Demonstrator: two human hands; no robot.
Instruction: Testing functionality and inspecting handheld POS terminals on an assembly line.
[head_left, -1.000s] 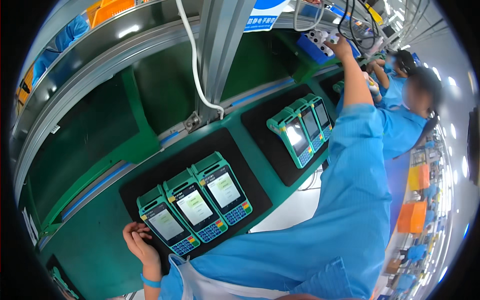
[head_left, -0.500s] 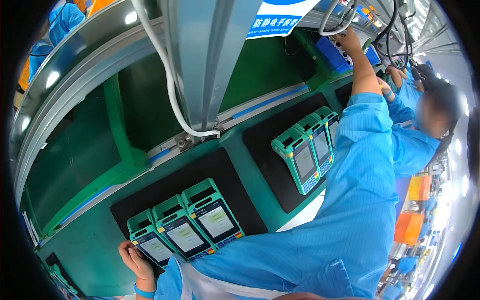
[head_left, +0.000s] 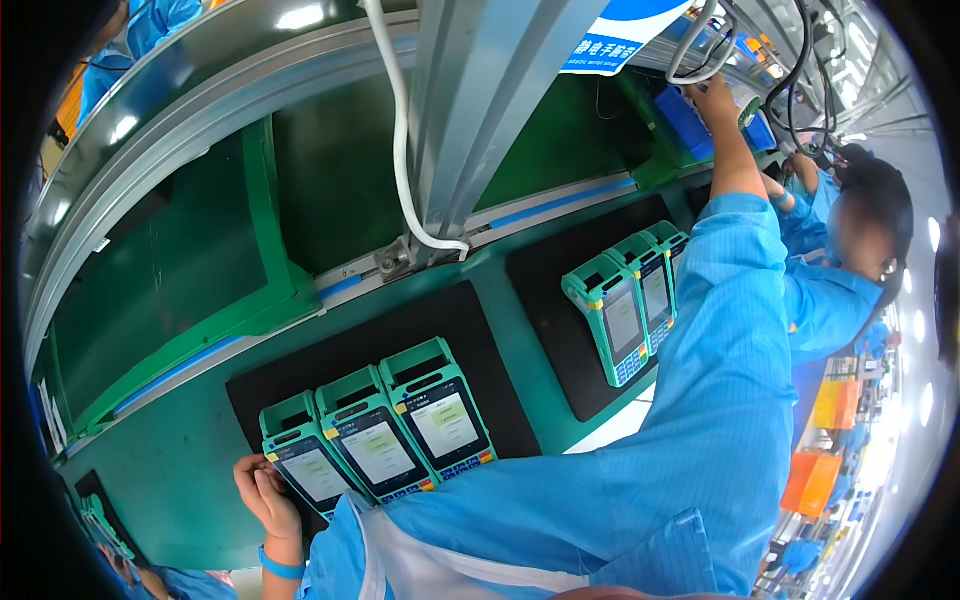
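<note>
Three green-framed handheld payment terminals with lit screens stand side by side on a black mat (head_left: 335, 350) in front of me. My left hand (head_left: 268, 500) is at the outer side of the leftmost terminal (head_left: 312, 468), its fingers curled against the frame edge. Beside that one are the middle terminal (head_left: 375, 445) and the right terminal (head_left: 440, 418). My right arm stretches far forward and right, and my right hand (head_left: 716, 108) is over a blue bin (head_left: 683, 122) at the back. A white cable loop and the hand itself partly hide its fingertips; what they touch I cannot make out.
More green terminals (head_left: 622, 318) stand on a second black mat (head_left: 550, 330), partly behind my right sleeve. A metal post (head_left: 480, 110) with a white cable (head_left: 402, 150) rises between the mats. Co-workers in blue are at the right, far left and lower left. Black cables (head_left: 800, 90) hang at upper right.
The view has shifted slightly. My right hand has shifted a little over the blue bin. My left hand stays by the leftmost terminal. A person's hand now shows at the lower left.
</note>
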